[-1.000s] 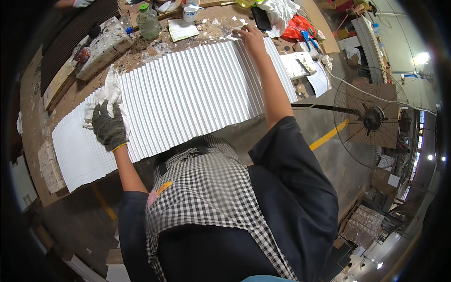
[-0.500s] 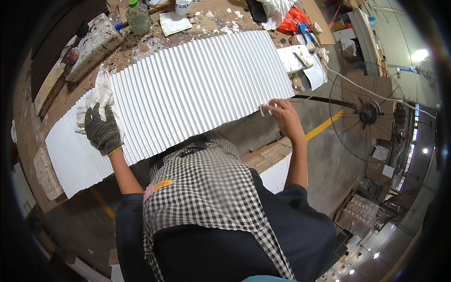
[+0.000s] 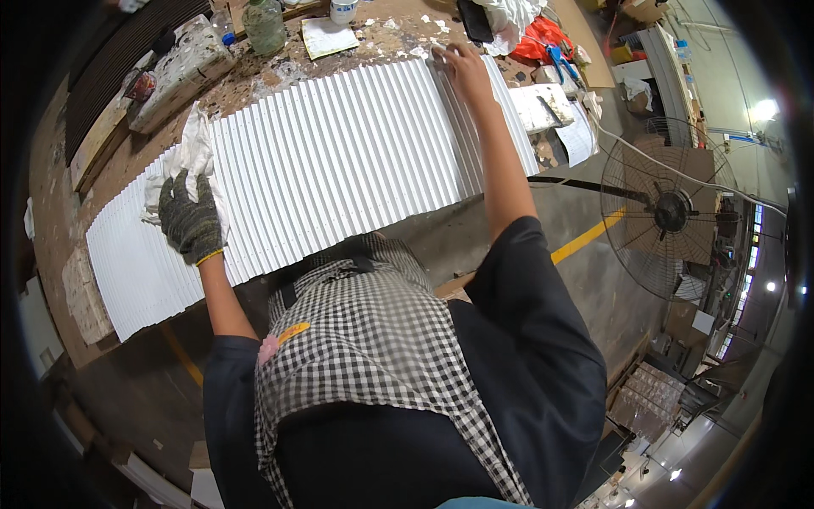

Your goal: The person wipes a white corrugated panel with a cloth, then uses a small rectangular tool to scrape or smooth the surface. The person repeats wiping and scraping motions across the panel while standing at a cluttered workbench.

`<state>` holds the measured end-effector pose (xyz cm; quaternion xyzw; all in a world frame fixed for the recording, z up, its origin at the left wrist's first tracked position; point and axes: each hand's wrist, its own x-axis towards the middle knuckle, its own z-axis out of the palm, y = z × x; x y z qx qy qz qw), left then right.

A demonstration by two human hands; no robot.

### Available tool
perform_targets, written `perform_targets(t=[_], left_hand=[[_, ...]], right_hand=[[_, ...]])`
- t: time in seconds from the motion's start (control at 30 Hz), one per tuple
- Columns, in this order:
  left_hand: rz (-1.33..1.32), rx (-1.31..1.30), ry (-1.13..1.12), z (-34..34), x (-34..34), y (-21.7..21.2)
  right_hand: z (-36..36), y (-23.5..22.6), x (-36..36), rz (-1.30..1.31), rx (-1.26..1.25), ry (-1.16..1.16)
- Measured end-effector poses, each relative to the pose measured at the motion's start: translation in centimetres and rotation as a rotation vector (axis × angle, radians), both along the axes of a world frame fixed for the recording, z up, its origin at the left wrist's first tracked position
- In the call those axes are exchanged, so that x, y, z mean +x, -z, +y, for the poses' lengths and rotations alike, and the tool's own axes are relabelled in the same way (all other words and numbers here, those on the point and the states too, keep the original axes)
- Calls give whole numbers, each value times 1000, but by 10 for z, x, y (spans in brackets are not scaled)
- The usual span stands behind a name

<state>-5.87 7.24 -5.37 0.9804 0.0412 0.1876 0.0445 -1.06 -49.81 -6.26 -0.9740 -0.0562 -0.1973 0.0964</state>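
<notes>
A row of long white strips (image 3: 339, 161), laid side by side, forms a ridged sheet across the workbench. My left hand (image 3: 192, 219), in a dark knitted glove with a yellow cuff, presses a crumpled white cloth (image 3: 197, 140) onto the left part of the strips. Some of the cloth bulges out past the fingers. My bare right hand (image 3: 466, 75) reaches over the strips to their far edge at the right, its forearm crossing above them. Its fingers are curled together at the strip ends, and whatever they may hold is too small to make out.
Behind the strips stand a cloudy bottle (image 3: 264, 30), a white cup (image 3: 343, 10) and a paint-stained block (image 3: 182, 72). A phone (image 3: 475, 21), red plastic bag (image 3: 538, 41) and blue-handled tool (image 3: 560, 64) lie at the far right. Beyond the bench stands a large fan (image 3: 670, 210).
My right hand has moved from the near edge of the strips up to their far edge. My left hand stays on the cloth. The view has shifted slightly.
</notes>
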Motion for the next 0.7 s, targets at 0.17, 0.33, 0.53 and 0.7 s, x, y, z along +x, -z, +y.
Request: perform_targets(t=[0.17,0.33,0.53,0.7], left_hand=[[-12,-8,19,-4,0,-9],[-36,-5,49,1,-3,-4],[-80,5,92,5,1,4],[-56,-23,75,4,0,5]], right_hand=[[5,-13,-36,33,0,-36],[25,-74,-184,270,-41,-21],[45,-111,-295,454,176,156],[54,-77,-256,278,209,180]])
